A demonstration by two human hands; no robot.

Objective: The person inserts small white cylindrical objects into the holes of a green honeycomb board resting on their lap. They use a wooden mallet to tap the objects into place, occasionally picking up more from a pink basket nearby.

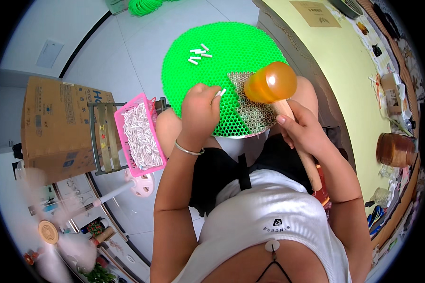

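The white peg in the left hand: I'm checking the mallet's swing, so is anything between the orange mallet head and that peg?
Nothing visible: the mallet head hangs just right of the peg pinched in the left hand, above the green honeycomb board.

Home room used for piecework: tiled floor (141, 42), cardboard box (56, 127), fan (47, 231), cluttered yellow surface (344, 70).

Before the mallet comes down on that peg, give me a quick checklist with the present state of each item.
1. Left hand pinches a white peg at the green honeycomb board: ok.
2. Peg seated in a cell: cannot tell.
3. Right hand grips the mallet handle: ok.
4. Mallet head raised off the board: ok.
5. Left fingers out of the mallet's path: not ok, very close.
6. Spare pegs on board, more in pink basket: ok.
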